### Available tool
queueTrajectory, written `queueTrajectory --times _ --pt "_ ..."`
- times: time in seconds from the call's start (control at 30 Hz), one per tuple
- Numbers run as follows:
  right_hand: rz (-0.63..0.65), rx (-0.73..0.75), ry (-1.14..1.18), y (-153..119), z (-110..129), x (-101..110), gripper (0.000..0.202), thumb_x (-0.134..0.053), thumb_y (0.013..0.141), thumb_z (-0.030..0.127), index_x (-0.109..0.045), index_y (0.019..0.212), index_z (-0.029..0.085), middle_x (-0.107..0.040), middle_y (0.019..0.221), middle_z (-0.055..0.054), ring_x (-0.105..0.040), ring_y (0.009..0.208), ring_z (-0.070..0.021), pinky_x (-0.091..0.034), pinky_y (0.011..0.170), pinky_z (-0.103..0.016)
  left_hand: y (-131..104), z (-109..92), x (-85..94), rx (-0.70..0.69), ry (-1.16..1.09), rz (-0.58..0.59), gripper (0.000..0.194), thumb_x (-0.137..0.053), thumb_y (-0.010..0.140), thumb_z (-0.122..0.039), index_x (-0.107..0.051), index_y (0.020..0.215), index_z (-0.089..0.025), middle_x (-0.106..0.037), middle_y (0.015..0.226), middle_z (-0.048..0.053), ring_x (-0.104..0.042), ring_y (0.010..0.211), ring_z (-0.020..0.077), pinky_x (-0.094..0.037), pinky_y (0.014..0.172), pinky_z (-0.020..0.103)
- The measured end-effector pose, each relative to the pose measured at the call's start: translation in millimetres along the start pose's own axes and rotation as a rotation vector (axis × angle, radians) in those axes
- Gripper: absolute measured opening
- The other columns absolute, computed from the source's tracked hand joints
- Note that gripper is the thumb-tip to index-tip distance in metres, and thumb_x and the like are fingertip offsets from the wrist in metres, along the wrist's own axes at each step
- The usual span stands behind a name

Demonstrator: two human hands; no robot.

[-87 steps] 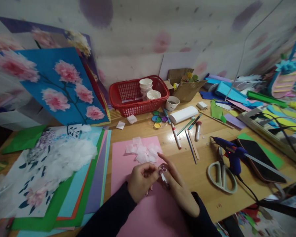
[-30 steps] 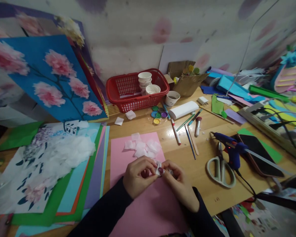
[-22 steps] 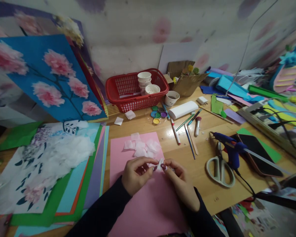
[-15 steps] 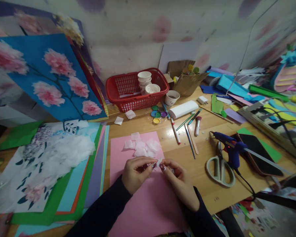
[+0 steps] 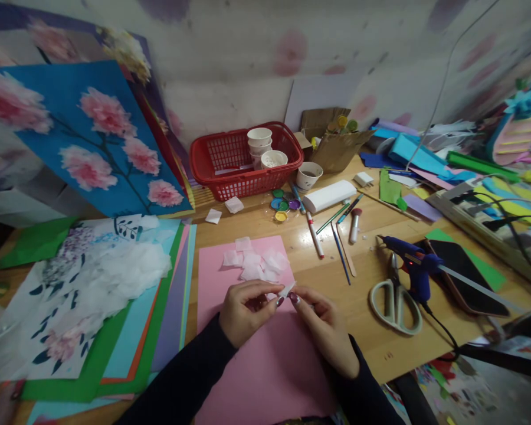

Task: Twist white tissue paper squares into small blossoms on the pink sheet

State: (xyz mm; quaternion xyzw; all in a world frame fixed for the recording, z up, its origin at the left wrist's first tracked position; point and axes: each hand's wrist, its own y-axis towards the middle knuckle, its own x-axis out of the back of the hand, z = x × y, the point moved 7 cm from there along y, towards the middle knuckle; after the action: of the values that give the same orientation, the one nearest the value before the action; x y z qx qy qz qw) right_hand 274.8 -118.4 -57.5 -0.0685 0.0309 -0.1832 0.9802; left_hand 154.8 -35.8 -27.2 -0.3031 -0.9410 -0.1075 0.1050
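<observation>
My left hand [image 5: 243,310] and my right hand [image 5: 321,321] meet above a pink paper sheet [image 5: 256,366]. Between the fingertips of both hands is pinched a small white tissue piece [image 5: 287,290], folded to a point. Just beyond the hands, several white tissue squares [image 5: 256,262] lie in a loose heap on the pink sheet's far end. Both sleeves are dark.
Scissors [image 5: 395,304] and a blue glue gun [image 5: 413,265] lie at the right. A red basket [image 5: 245,159] with paper cups stands behind, beside paint pots [image 5: 284,206], pens and brushes [image 5: 336,233]. Stacked coloured sheets [image 5: 168,307] and white fluff [image 5: 124,274] fill the left.
Both hands went from holding a small clear piece to pinching and folding a white tissue piece. The camera tilted slightly; in the last half second the fold narrowed to a point.
</observation>
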Motion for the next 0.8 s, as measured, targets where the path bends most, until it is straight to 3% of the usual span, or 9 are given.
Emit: queueTrajectory --times 0.2,0.47,0.67,0.8 --pt "-0.015 -0.01 -0.136 -1.3 1.6 0.5 0.022 -0.062 0.081 0.039 -0.071 0.09 0.021 -0.066 0.069 -0.001 -0.056 0.064 -0.0151 -0.043 0.06 -0.025 -1.1 -6.0 2.3 -0.14 0.023 -0.054 0.018 -0.059 0.075 -0.01 -0.074 0.082 -0.015 -0.074 0.075 0.007 -0.067 0.066 0.0149 -0.053 0.057 0.021" --pt "-0.013 0.042 -0.143 0.7 10.0 -1.5 0.018 -0.06 0.083 0.034 -0.071 0.086 0.021 -0.069 0.075 -0.002 -0.06 0.072 -0.0159 -0.046 0.065 -0.023 -3.6 -9.1 2.6 -0.215 0.047 -0.06 0.018 -0.057 0.077 -0.008 -0.074 0.083 -0.014 -0.074 0.077 0.007 -0.068 0.069 0.0144 -0.054 0.061 0.021" --pt "-0.026 0.057 -0.129 0.8 9.9 -0.9 0.015 -0.061 0.082 0.033 -0.069 0.084 0.02 -0.068 0.076 -0.001 -0.06 0.074 -0.0156 -0.046 0.068 -0.023 -3.3 -15.9 0.9 -0.249 0.035 -0.041 0.02 -0.058 0.075 -0.006 -0.074 0.085 -0.013 -0.072 0.074 0.008 -0.066 0.062 0.0137 -0.05 0.051 0.02" --pt "-0.022 0.073 -0.134 -0.3 9.6 -0.3 0.016 -0.059 0.083 0.033 -0.068 0.083 0.019 -0.065 0.073 -0.001 -0.057 0.068 -0.0143 -0.044 0.063 -0.023 -4.1 -17.7 -1.0 -0.275 0.052 -0.037 0.021 -0.058 0.075 -0.005 -0.074 0.086 -0.013 -0.072 0.075 0.008 -0.066 0.063 0.0136 -0.051 0.052 0.02"
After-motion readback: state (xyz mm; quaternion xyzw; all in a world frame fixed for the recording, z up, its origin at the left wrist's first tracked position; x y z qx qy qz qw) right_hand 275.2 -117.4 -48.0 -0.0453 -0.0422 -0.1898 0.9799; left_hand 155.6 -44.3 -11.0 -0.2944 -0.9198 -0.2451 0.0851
